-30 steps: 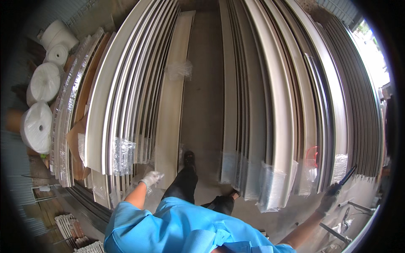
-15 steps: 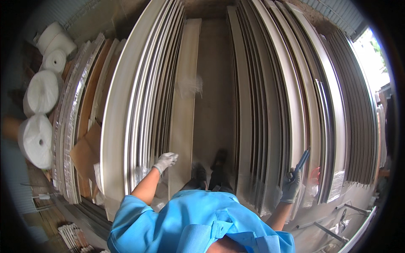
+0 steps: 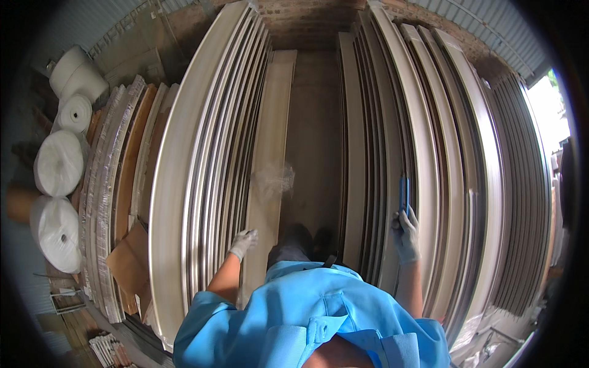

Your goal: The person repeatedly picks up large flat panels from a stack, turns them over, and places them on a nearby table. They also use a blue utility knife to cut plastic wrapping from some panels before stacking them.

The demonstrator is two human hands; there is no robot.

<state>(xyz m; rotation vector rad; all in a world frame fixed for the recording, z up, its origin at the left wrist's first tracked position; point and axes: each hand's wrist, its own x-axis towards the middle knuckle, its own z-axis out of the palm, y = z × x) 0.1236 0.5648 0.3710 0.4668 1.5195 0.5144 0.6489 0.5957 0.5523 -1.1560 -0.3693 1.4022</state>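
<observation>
My right hand [image 3: 406, 238], in a light grey glove, grips a slim blue utility knife [image 3: 404, 195] held nearly upright, its dark tip pointing away from me. It is over the right-hand row of standing panels [image 3: 423, 159]. My left hand [image 3: 245, 242], gloved too, has its fingers curled in, and nothing shows in them. It hovers at the near end of the left row of panels [image 3: 211, 141], over a pale flat panel [image 3: 267, 135]. A crumpled piece of clear plastic film [image 3: 276, 178] lies on that panel. My feet are in the aisle between the rows.
White foam rolls [image 3: 58, 162] are stacked at the far left, beside film-wrapped boards [image 3: 110, 184] and a torn brown cardboard piece [image 3: 130, 260]. Grey ribbed panels [image 3: 521, 202] stand at the right. A brick wall [image 3: 307, 27] closes off the far end.
My right hand has swung left and forward with the knife, which now stands more upright. My left hand's fingers have curled in. The whole view has shifted as I move forward.
</observation>
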